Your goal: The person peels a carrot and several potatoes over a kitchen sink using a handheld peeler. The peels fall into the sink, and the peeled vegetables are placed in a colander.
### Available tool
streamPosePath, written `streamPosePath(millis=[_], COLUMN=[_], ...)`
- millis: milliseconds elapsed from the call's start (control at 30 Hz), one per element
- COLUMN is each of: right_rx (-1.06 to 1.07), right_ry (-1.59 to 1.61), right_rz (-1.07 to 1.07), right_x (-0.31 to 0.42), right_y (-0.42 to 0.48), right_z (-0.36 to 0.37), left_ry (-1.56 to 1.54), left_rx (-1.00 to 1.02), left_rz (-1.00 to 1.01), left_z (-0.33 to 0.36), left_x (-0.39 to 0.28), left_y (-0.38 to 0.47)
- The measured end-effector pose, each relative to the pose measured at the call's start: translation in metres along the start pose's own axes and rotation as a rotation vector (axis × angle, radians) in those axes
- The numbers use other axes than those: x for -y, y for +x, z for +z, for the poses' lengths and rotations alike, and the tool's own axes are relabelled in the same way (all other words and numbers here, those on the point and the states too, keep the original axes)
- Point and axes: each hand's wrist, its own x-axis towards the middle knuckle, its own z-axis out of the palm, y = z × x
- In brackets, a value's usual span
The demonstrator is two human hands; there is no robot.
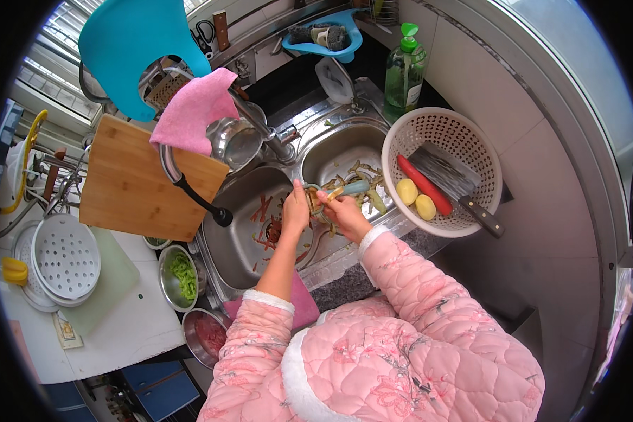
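Note:
Over the divider of a steel double sink, my left hand [295,209] holds a partly peeled yellowish vegetable, mostly hidden by the fingers. Against it my right hand [346,213] grips a peeler [354,188] with a blue-green handle, and a strip of peel lies across that hand's fingers. Greenish-brown peelings [375,200] are scattered in the right basin [343,138]. Reddish peelings [269,232] lie around the drain of the left basin [232,253]. At the right, a plastic colander [443,118] holds peeled potatoes [425,207], a red carrot [424,184] and a cleaver [448,171].
A faucet [171,163] draped with a pink cloth [195,111] reaches over the left basin beside a wooden cutting board [137,184]. Bowls of chopped greens [183,276] and red meat [209,332] stand at the left edge. A green soap bottle [403,79] stands behind the colander.

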Motion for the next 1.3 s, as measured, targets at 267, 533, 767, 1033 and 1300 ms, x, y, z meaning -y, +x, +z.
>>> streamPosePath(millis=[267,533,767,1033,1300], right_rx=[-0.045,-0.080,-0.030,-0.081,-0.059], right_ry=[0.229,0.237,0.012,0.307,0.229], right_rz=[0.056,0.038,-0.004,0.085,0.055], right_x=[-0.017,-0.009,-0.014,-0.009,-0.012], right_y=[0.016,0.011,0.008,0.007,0.013], right_z=[-0.024,-0.037,-0.010,-0.021,-0.033], left_ry=[-0.102,-0.568,-0.300,-0.264,-0.518], left_rx=[0.115,0.353,0.216,0.258,0.366], left_rz=[0.059,-0.147,-0.226,-0.131,-0.160], left_z=[-0.002,-0.015,-0.002,-0.014,-0.023], left_x=[-0.008,-0.011,-0.016,-0.012,-0.003], left_y=[-0.004,-0.007,-0.016,-0.010,-0.005])
